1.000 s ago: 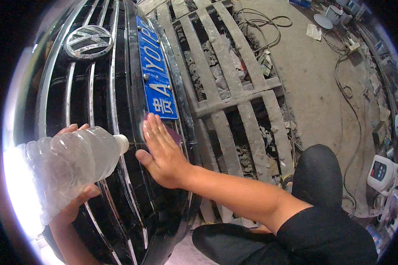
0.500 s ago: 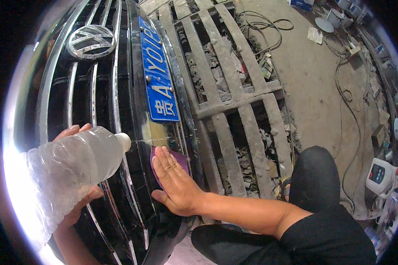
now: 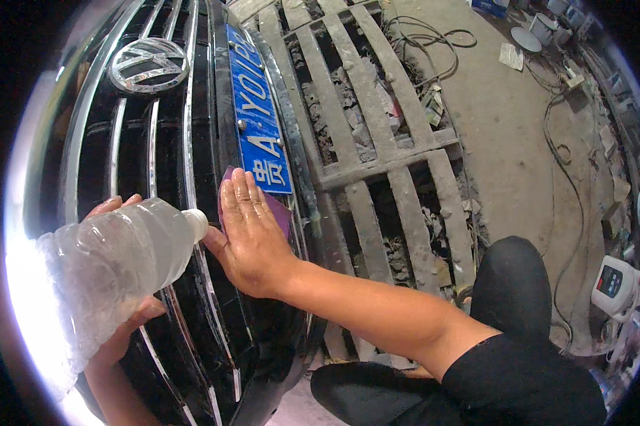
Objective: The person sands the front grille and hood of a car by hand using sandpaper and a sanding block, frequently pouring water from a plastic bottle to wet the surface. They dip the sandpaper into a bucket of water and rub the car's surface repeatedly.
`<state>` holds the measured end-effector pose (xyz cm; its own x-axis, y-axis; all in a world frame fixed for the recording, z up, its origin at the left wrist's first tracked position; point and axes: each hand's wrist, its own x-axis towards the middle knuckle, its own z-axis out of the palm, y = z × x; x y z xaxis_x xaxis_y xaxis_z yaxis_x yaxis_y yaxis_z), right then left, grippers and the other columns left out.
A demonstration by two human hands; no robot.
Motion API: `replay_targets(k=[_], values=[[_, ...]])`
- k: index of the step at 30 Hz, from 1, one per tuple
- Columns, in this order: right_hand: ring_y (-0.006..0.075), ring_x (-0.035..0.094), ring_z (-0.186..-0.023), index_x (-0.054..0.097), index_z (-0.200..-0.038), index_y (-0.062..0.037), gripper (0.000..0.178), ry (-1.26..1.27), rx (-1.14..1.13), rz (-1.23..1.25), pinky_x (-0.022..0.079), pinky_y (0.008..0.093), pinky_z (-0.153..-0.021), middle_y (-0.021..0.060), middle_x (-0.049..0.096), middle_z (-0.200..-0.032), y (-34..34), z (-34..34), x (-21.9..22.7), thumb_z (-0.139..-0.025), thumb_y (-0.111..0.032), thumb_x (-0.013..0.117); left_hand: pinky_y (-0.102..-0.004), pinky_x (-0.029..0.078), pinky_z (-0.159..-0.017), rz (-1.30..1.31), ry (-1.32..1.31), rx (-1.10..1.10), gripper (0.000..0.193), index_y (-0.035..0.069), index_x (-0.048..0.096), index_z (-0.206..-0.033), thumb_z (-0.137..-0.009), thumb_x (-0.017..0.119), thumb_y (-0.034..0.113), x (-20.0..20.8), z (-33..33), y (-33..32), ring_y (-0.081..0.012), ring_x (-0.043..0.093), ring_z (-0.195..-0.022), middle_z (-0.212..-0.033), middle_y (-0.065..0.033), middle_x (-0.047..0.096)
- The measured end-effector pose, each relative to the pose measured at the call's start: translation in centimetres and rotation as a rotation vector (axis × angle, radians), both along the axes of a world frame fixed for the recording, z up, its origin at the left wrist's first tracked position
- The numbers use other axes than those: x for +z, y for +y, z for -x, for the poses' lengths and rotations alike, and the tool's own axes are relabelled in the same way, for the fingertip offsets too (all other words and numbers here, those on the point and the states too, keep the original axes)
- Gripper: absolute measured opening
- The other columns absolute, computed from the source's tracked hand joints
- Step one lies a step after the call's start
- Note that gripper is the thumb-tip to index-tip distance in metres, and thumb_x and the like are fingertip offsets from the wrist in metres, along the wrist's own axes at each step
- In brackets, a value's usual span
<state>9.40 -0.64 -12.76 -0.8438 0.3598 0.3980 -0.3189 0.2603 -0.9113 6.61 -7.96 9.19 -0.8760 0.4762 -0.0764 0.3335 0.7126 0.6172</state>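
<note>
My left hand (image 3: 134,321) is wrapped round a clear, ridged plastic bottle (image 3: 124,259) of cloudy liquid, tilted with its white neck toward my right hand. My right hand (image 3: 252,245) lies flat, fingers stretched out, on a purple sheet like sandpaper (image 3: 280,213), pressed against the car's black front bumper (image 3: 263,355). Its fingertips are beside the lower end of the blue licence plate (image 3: 259,121). The thumb is close to the bottle's mouth. My palm hides most of the sheet and the surface under it.
Chrome strips run along the black grille (image 3: 171,142), with a round emblem (image 3: 149,65) at its top. Right of the car lies a slatted concrete grate (image 3: 376,167) over debris. A hose (image 3: 440,46), a cable (image 3: 579,220), a white jug (image 3: 616,284) and buckets (image 3: 543,28) are farther right.
My right hand and the purple sheet have slid up along the bumper toward the plate, covering a pale yellowish patch. The thin stream from the bottle's mouth no longer shows; the bottle stays almost still.
</note>
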Motion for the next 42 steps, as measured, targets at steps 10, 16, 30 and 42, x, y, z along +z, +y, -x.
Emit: replay_targets(k=[10,16,30,42], values=[[0.0483,0.013,-0.144,0.019,-0.144,0.014,0.072,0.01,0.114,0.088,0.012,0.0491,-0.118,0.0352,0.014,-0.152,-0.6,-1.4,-1.3,-0.097,-0.028,0.052,-0.049,0.042,-0.108,-0.008,-0.017,0.068,0.114,0.004,0.04,-0.14,-0.048,0.094,0.043,0.6,-0.7,0.0,-0.0311,0.047,-0.13,-0.14,-0.0174,0.048],[0.0462,0.011,-0.145,0.014,-0.149,0.0082,0.071,-0.075,0.236,0.197,0.011,0.0484,-0.119,0.0325,0.011,-0.154,-2.5,-7.1,-4.8,-0.099,-0.03,0.047,-0.047,0.04,-0.107,0.122,0.01,-0.015,0.108,0.001,0.036,-0.142,-0.058,0.088,0.048,0.9,-0.6,-1.0,-0.0314,0.048,-0.129,-0.142,-0.0187,0.046],[0.0412,0.005,-0.147,0.009,-0.15,0.006,0.071,-0.013,0.167,0.164,0.009,0.0466,-0.119,0.0276,0.007,-0.157,-0.7,-3.1,-4.2,-0.102,-0.035,0.041,-0.0496,0.045,-0.105,0.053,-0.024,0.055,0.115,0.006,0.04,-0.14,-0.047,0.094,0.046,0.2,-0.3,-0.1,-0.0314,0.049,-0.128,-0.139,-0.0178,0.05],[0.0411,0.007,-0.147,0.011,-0.15,0.006,0.069,0.011,0.308,0.264,0.009,0.0452,-0.12,0.0288,0.009,-0.157,-4.1,-7.8,-5.0,-0.101,-0.032,0.042,-0.0494,0.045,-0.104,0.098,-0.02,0.136,0.116,0.006,0.039,-0.14,-0.047,0.094,0.049,2.1,-1.8,-1.2,-0.0305,0.049,-0.128,-0.139,-0.0167,0.05]])
